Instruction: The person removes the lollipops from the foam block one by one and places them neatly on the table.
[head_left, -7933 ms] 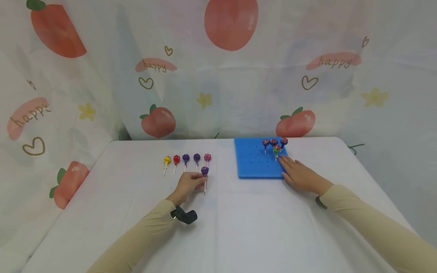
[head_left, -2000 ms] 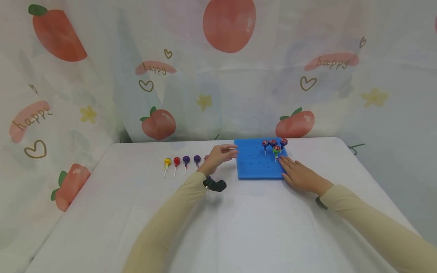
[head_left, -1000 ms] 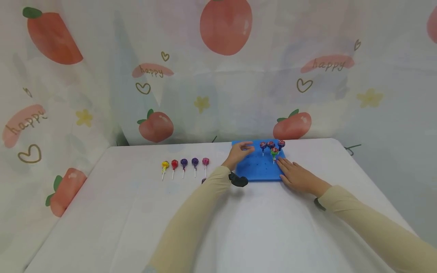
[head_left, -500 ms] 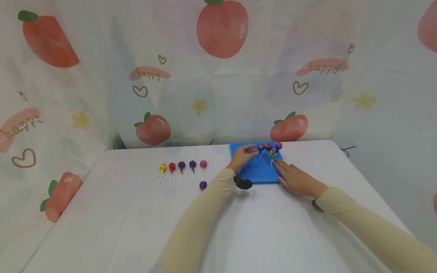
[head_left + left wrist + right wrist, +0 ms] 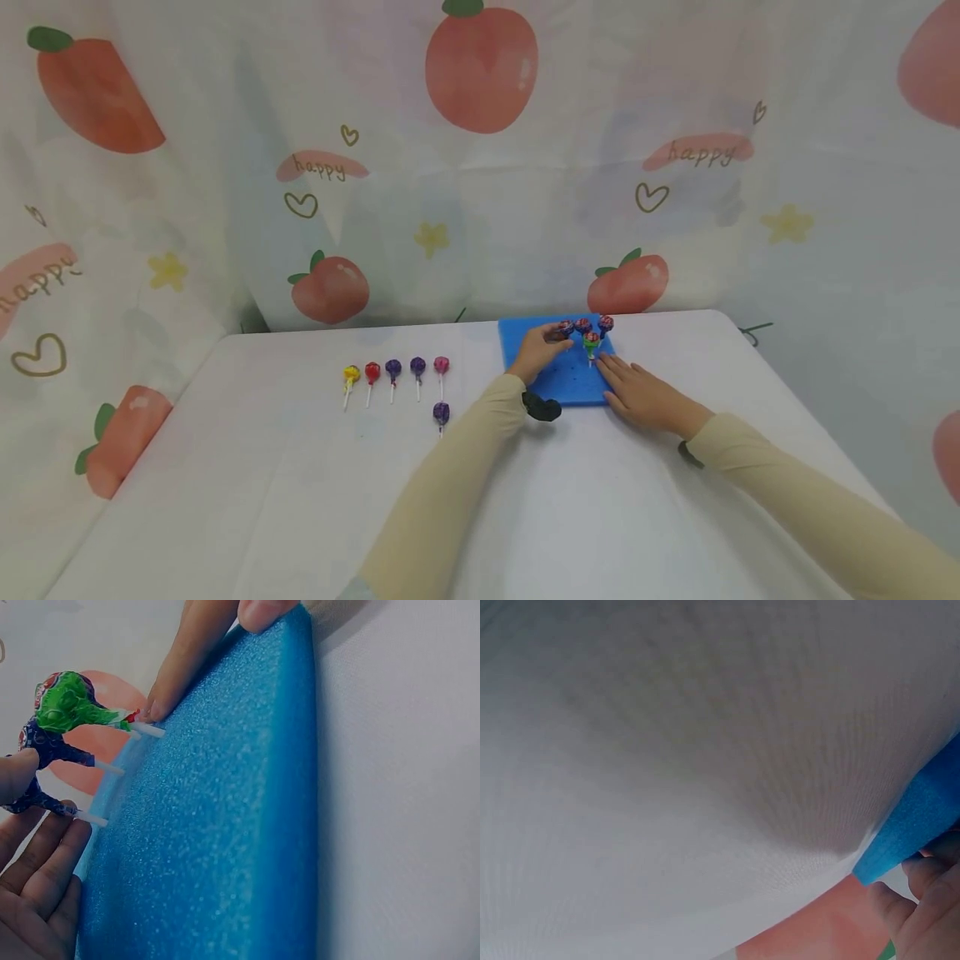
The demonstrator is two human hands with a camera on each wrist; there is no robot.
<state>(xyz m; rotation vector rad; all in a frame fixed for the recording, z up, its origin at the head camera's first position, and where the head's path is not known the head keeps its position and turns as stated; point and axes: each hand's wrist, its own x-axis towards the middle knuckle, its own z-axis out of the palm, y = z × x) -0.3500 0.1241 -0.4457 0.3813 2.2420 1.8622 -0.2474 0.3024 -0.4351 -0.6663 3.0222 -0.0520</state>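
Observation:
In the head view, my left hand [image 5: 542,350] is over the blue foam board [image 5: 536,392], at the leftmost of several wrapped lollipops standing in it. The left wrist view shows its thumb and fingers around the head of that dark blue lollipop [image 5: 34,799], whose white stick stands in the foam. Beside it are another dark blue lollipop [image 5: 52,746] and a green one [image 5: 67,705]. My right hand [image 5: 645,396] rests with extended fingers on the board's right edge; the right wrist view shows its fingers [image 5: 892,904] by the blue corner.
Left of the board, a row of lollipops lies on the white table [image 5: 300,500]: yellow [image 5: 352,375], red [image 5: 372,372], two purple and pink [image 5: 441,365]. One more purple lollipop [image 5: 441,412] lies in front of the pink one. A printed curtain [image 5: 480,208] hangs behind.
My left hand held a purple lollipop by the row; that lollipop now lies on the table. The hand has moved right to the board and closed around the leftmost standing lollipop. The right hand stays.

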